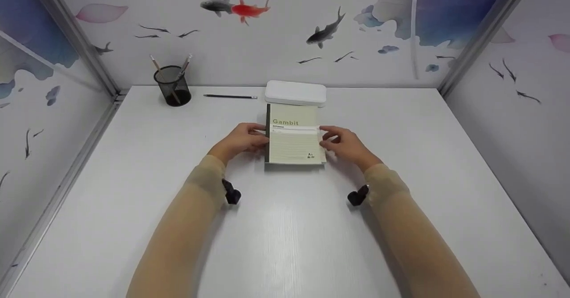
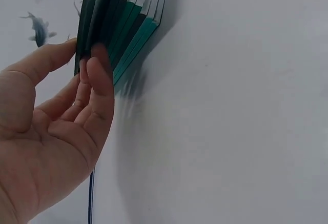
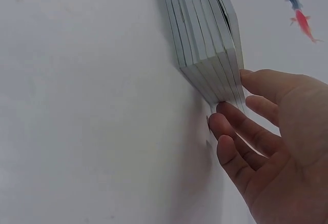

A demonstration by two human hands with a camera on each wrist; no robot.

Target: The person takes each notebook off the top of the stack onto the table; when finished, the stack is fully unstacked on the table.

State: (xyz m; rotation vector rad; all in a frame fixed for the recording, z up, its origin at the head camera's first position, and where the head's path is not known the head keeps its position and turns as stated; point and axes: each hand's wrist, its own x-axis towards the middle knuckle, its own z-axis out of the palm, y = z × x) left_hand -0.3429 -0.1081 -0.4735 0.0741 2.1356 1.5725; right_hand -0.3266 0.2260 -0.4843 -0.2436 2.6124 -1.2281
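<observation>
In the head view, a stack of notebooks (image 1: 294,149) lies on the table, its pale top cover printed "Gambit" and its spine dark. My left hand (image 1: 240,140) holds the spine side; the left wrist view shows the thumb at the top notebook's edge and bent fingers against the green-black spines (image 2: 130,39). From the other side my right hand (image 1: 345,144) holds the page edges (image 3: 207,65), thumb by the top cover and fingers curved lower down. The top notebook looks slightly raised from those under it. Some fingertips are hidden behind the stack.
A white case (image 1: 295,93) sits just behind the notebooks. Left of it lies a dark pencil (image 1: 230,96). A black mesh cup (image 1: 173,86) holding pencils stands at the back left. Printed walls border the white table (image 1: 285,235) at the back and sides.
</observation>
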